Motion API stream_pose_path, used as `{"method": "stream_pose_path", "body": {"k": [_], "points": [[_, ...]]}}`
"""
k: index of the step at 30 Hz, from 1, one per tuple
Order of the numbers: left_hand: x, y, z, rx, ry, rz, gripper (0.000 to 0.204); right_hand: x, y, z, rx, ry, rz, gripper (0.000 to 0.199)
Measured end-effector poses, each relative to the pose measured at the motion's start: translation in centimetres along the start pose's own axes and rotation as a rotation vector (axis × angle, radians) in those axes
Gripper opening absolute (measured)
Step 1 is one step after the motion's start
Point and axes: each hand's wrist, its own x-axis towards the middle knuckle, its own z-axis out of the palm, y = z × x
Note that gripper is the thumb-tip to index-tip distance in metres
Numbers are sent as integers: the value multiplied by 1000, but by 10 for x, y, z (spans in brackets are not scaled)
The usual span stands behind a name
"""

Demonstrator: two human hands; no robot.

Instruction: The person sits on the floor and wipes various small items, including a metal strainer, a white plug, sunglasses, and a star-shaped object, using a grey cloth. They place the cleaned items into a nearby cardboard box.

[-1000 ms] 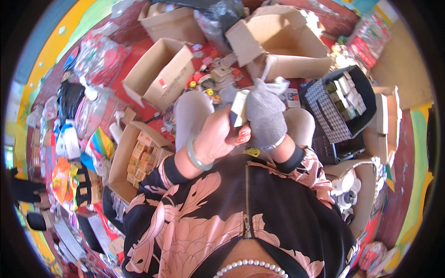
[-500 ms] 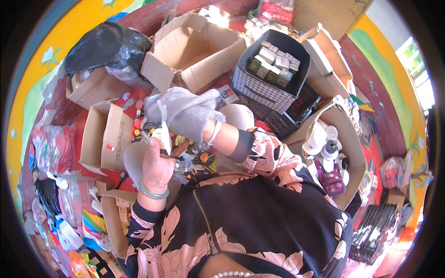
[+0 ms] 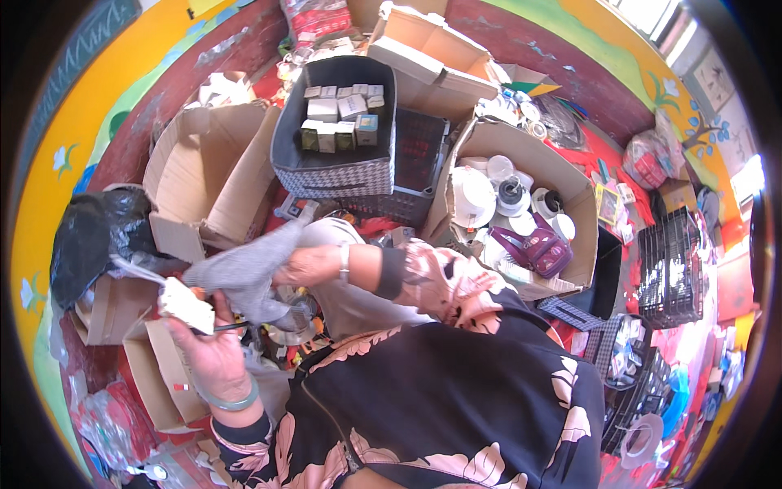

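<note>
My left hand [image 3: 210, 359], with a green bangle at its wrist, grips a small white block-shaped thing [image 3: 187, 306] with a pale cord trailing from its top. Something thin and dark sticks out beside it, toward the right. Close by, my right hand [image 3: 308, 266] is closed on a grey cloth [image 3: 244, 273], which covers its fingers and drapes over toward the white thing. I cannot tell whether cloth and white thing touch. Under both hands, between my knees, lies a jumble of small coloured items [image 3: 314, 334], partly hidden.
An open cardboard box [image 3: 191, 163] stands ahead on the left. Beside it is a patterned dark bin [image 3: 330, 181] holding small boxes. To the right, another carton [image 3: 562, 179] holds white round items and a purple bag [image 3: 538, 244]. A black plastic bag [image 3: 102, 232] lies far left; black crates [image 3: 672, 265] stand right.
My view has turned to the right, so the boxes sit farther left. The grey cloth, bunched over my right hand before, now stretches down toward the left. My left hand still holds the white thing.
</note>
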Motion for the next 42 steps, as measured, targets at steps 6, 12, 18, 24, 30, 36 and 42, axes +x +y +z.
{"method": "stream_pose_path", "body": {"k": [6,12,18,24,30,36,42], "points": [[54,-19,84,-244,-281,6,52,-71,10,29,815,390,-39,63],[80,-52,134,-218,-264,112,54,-68,11,12,1626,438,-260,54],[86,-102,173,-22,-56,152,51,-112,16,-25,1601,792,-315,34],[82,-143,175,18,-126,10,55,-123,47,-29,1572,907,-322,44],[111,-176,149,476,-233,196,58,-178,56,-50,1366,1184,-233,61],[148,-233,132,264,-277,-154,36,-275,25,-134,769,1435,-198,45],[171,-296,127,97,-224,-441,33,-355,5,-243,524,1563,-191,32]]}}
